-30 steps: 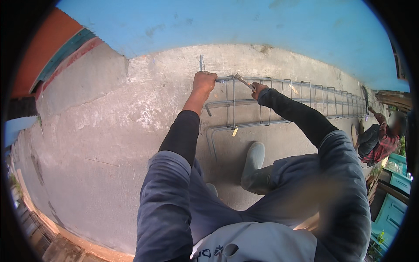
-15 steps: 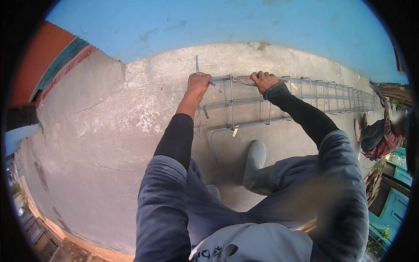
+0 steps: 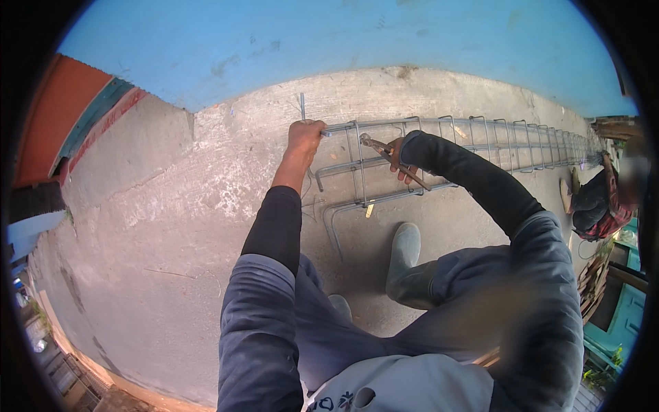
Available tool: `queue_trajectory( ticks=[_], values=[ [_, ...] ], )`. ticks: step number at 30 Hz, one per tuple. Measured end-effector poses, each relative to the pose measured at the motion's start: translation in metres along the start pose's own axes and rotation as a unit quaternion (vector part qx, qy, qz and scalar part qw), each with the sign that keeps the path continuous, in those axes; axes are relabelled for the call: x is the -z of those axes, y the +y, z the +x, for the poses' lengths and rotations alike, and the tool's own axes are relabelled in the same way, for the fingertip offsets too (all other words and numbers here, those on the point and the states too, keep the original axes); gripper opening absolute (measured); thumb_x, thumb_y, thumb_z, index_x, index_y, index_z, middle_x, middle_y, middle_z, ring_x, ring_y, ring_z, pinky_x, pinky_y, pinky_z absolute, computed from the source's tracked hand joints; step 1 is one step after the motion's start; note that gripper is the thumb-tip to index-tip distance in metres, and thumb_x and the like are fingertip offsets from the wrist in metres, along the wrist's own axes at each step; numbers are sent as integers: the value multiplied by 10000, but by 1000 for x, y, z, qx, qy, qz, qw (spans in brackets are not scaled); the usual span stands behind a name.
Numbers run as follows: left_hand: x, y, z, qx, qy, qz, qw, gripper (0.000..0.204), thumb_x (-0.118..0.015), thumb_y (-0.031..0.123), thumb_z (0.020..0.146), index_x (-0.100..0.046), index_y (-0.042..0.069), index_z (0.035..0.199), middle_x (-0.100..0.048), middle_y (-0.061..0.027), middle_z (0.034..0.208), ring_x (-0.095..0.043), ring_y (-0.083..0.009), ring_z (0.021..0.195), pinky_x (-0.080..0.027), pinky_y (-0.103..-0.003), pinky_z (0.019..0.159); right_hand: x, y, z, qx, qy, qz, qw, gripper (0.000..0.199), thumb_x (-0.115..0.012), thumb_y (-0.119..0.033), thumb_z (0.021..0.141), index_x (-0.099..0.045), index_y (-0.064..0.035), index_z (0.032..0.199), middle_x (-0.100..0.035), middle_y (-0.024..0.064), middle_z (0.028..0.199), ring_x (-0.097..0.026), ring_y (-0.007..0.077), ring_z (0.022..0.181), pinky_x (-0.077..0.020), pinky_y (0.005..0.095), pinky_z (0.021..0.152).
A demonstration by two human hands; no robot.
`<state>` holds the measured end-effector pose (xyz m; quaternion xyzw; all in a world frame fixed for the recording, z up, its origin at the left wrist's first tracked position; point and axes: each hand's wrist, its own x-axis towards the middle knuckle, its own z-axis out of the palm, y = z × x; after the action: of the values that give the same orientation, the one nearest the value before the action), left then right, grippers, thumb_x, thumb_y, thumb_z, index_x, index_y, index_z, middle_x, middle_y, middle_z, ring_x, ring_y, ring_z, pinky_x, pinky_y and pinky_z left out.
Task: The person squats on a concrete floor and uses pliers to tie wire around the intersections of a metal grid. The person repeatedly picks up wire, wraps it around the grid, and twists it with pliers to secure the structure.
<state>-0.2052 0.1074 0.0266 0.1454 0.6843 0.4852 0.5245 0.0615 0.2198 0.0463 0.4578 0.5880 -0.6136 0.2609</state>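
Note:
A long rebar cage, with stirrups tied across its bars, runs from in front of me toward the far right. My left hand is closed around the bent end of its far bar, and a short steel end sticks out beyond the fist. Above the middle of the cage, my right hand grips a pair of rusty pincers by the handles. The jaws point left, close to the first stirrup; whether they touch wire is too small to tell.
A person crouches beside the cage's far right end. The blue wall rises behind the concrete ground. My boot stands just on the near side of the cage. Stacked wood lies at the right.
My right hand has drawn the pincers nearer to me and turned them from lying along the far bar to a slant across the cage. The left hand keeps its hold on the bar end.

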Motion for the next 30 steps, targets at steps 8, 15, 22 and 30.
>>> queue_trajectory(
  ticks=[8, 15, 22, 30],
  values=[
    [3, -1, 7, 12, -5, -4, 1000, 158, -697, 117, 761, -605, 9, 694, -489, -22, 565, -353, -114, 411, -263, -302, 394, -5, 4, 20, 71, -29, -377, 923, 489, -579, -422, 919, -544, -209, 1358, -695, 88, 1097, -668, 275, 1010, -536, 396, 844],
    [3, -1, 7, 25, -29, -5, 999, 162, -698, 140, 779, -609, 7, 749, -486, -20, 577, -342, -93, 387, -243, -279, 356, 16, -45, 66, 178, 291, -272, 900, 235, -665, -289, 874, -720, -122, 1031, -718, 119, 925, -689, 271, 854, -547, 392, 786],
    [3, -1, 1, 2, -43, 3, 999, 164, -702, 143, 781, -615, 3, 779, -517, -25, 626, -358, -86, 411, -254, -271, 365, -1, -58, 86, 190, 326, -329, 866, 239, -679, -283, 847, -708, -93, 989, -712, 138, 951, -673, 331, 895, -537, 426, 800],
    [-1, -1, -2, -1, -29, 19, 999, 150, -707, 146, 791, -598, 57, 738, -470, 17, 589, -352, -64, 415, -229, -244, 363, 6, -73, 80, 175, 293, -364, 867, 195, -623, -206, 860, -703, -73, 978, -714, 143, 931, -703, 313, 842, -580, 404, 774]
  ],
)
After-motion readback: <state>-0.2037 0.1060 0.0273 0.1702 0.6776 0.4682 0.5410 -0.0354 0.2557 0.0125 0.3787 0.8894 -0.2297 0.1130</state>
